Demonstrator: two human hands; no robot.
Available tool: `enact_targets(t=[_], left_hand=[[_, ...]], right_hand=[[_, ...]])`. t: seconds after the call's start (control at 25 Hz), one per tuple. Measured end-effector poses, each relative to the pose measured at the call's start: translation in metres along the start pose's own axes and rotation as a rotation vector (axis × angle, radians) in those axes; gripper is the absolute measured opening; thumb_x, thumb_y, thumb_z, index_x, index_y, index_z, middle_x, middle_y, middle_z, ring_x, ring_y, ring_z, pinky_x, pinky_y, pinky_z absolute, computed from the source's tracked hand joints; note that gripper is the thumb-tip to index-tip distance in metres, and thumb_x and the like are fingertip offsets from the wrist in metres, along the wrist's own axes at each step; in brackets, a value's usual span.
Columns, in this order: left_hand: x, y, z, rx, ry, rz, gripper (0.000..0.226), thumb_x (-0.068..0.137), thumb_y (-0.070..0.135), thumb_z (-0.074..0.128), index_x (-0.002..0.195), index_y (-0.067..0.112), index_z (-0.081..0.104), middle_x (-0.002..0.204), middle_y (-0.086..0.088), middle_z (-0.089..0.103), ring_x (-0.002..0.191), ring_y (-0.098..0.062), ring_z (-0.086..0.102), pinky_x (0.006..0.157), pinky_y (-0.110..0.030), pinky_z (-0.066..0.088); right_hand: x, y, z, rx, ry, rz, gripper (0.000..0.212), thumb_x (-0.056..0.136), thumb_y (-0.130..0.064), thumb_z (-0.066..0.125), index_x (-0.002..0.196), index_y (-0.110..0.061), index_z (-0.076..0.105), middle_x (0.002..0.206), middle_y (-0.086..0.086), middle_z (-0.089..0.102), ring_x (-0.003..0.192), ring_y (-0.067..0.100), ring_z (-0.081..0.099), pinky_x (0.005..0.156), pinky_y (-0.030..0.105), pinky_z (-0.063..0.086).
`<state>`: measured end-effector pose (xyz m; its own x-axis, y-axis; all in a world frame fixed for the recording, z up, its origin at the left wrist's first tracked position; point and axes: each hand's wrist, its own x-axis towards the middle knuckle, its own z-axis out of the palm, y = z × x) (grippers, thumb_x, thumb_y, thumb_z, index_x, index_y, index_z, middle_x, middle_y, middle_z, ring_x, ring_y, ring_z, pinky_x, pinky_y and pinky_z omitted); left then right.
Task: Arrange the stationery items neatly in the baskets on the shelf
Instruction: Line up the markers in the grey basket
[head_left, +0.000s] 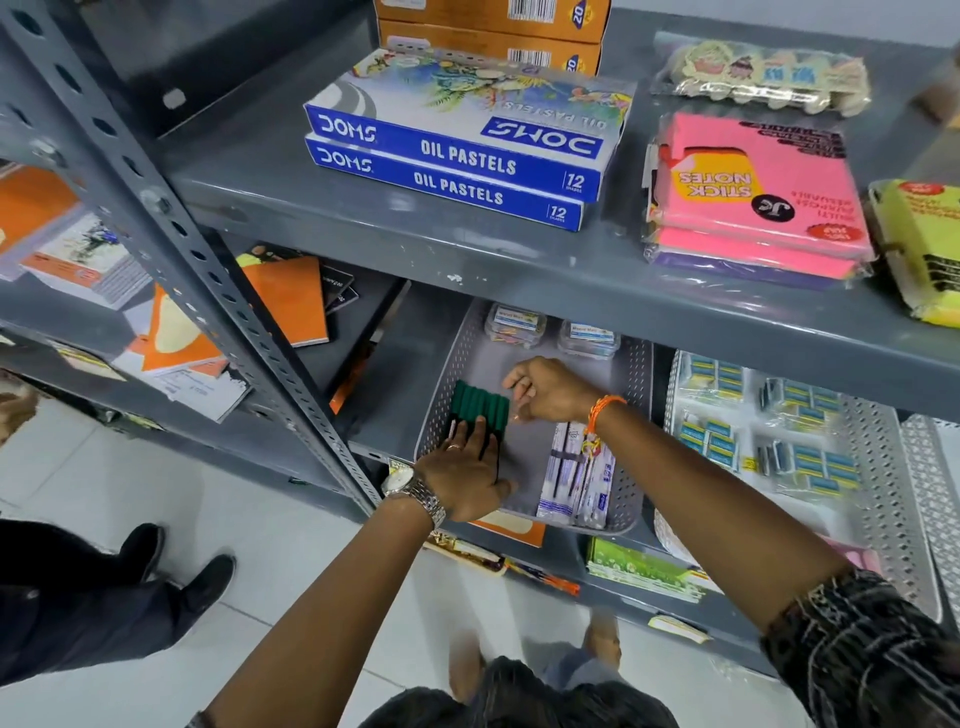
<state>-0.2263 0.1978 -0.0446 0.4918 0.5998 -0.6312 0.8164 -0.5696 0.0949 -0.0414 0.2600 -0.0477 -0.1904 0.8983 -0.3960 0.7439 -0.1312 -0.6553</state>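
A grey perforated basket (636, 395) sits on the lower shelf. Inside it on the left lies a row of green-capped markers (478, 406). My left hand (462, 478), with a watch on the wrist, rests flat with its fingers spread over the markers' near ends. My right hand (545, 389) is curled just right of the row, fingertips touching its right end. White pen packets (574, 475) lie at the basket's right side, partly under my right wrist. Two small clear boxes (550, 332) stand at the back of the basket.
A white basket (872, 467) to the right holds several blue staple boxes. The shelf above carries two oil pastel boxes (457, 171), pink sticky notes (753, 192) and yellow notes. Orange books lie on the left shelves. Another person's shoes (176, 561) stand on the floor.
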Motion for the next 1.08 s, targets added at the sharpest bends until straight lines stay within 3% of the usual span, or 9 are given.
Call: enact_targets(t=[0.08, 0.24, 0.4, 0.68, 0.76, 0.84, 0.96, 1.08], left_hand=[[0.001, -0.001, 0.002, 0.014, -0.022, 0.0, 0.084, 0.097, 0.059, 0.01, 0.159, 0.004, -0.005, 0.165, -0.023, -0.016, 0.155, -0.039, -0.013, 0.127, -0.048, -0.002], [-0.001, 0.001, 0.003, -0.05, -0.002, -0.012, 0.079, 0.102, 0.055, 0.02, 0.159, 0.005, -0.003, 0.166, -0.021, -0.015, 0.155, -0.038, -0.012, 0.126, -0.051, 0.002], [-0.01, 0.005, -0.007, -0.144, -0.004, -0.055, 0.079, 0.103, 0.051, 0.024, 0.159, 0.005, -0.007, 0.165, -0.02, -0.021, 0.153, -0.042, -0.014, 0.126, -0.052, 0.003], [-0.015, 0.008, -0.019, -0.237, 0.009, -0.121, 0.081, 0.104, 0.048, 0.028, 0.157, 0.001, -0.013, 0.164, -0.025, -0.018, 0.155, -0.04, -0.007, 0.126, -0.047, 0.008], [-0.015, 0.007, -0.019, -0.229, 0.011, -0.117, 0.081, 0.104, 0.048, 0.028, 0.157, 0.001, -0.012, 0.164, -0.025, -0.018, 0.155, -0.041, -0.007, 0.126, -0.048, 0.009], [-0.015, 0.006, -0.018, -0.224, 0.009, -0.098, 0.081, 0.104, 0.047, 0.028, 0.157, 0.001, -0.012, 0.164, -0.026, -0.018, 0.155, -0.042, -0.007, 0.126, -0.049, 0.009], [-0.01, -0.001, -0.012, -0.211, 0.022, -0.062, 0.082, 0.103, 0.048, 0.029, 0.156, 0.0, -0.012, 0.164, -0.027, -0.018, 0.154, -0.041, -0.01, 0.126, -0.052, 0.009], [-0.008, -0.001, -0.009, -0.177, 0.08, -0.009, 0.079, 0.103, 0.045, 0.03, 0.158, 0.002, -0.006, 0.166, -0.023, -0.013, 0.156, -0.038, -0.006, 0.127, -0.047, 0.009]], right_hand=[[0.007, -0.005, -0.01, -0.024, 0.006, -0.054, 0.038, 0.088, 0.009, 0.06, 0.125, 0.002, 0.061, 0.119, 0.021, 0.066, 0.108, 0.034, 0.065, 0.098, 0.04, 0.054], [0.022, -0.028, -0.012, -0.161, -0.077, -0.16, 0.042, 0.094, 0.012, 0.044, 0.131, 0.0, 0.059, 0.129, 0.016, 0.063, 0.118, 0.024, 0.061, 0.102, 0.031, 0.049], [0.032, -0.036, -0.004, -0.214, -0.14, -0.196, 0.041, 0.093, 0.011, 0.045, 0.129, 0.001, 0.061, 0.128, 0.018, 0.065, 0.118, 0.026, 0.062, 0.102, 0.041, 0.051], [0.034, -0.036, -0.003, -0.207, -0.177, -0.187, 0.043, 0.092, 0.013, 0.045, 0.129, -0.002, 0.061, 0.128, 0.017, 0.064, 0.116, 0.025, 0.062, 0.101, 0.039, 0.052], [0.03, -0.036, -0.008, -0.166, -0.185, -0.158, 0.043, 0.092, 0.014, 0.045, 0.13, 0.0, 0.061, 0.129, 0.018, 0.063, 0.118, 0.027, 0.061, 0.098, 0.031, 0.052], [0.024, -0.033, -0.019, -0.096, -0.125, -0.119, 0.04, 0.092, 0.013, 0.046, 0.128, 0.002, 0.061, 0.128, 0.02, 0.063, 0.119, 0.031, 0.06, 0.092, 0.023, 0.047], [0.011, -0.012, -0.041, -0.001, -0.016, -0.027, 0.033, 0.096, 0.005, 0.048, 0.126, 0.004, 0.06, 0.131, 0.022, 0.062, 0.124, 0.035, 0.057, 0.098, 0.029, 0.044], [-0.012, 0.014, -0.056, -0.075, 0.012, 0.031, 0.032, 0.096, 0.005, 0.047, 0.124, 0.004, 0.062, 0.128, 0.023, 0.063, 0.122, 0.036, 0.058, 0.1, 0.033, 0.044]])
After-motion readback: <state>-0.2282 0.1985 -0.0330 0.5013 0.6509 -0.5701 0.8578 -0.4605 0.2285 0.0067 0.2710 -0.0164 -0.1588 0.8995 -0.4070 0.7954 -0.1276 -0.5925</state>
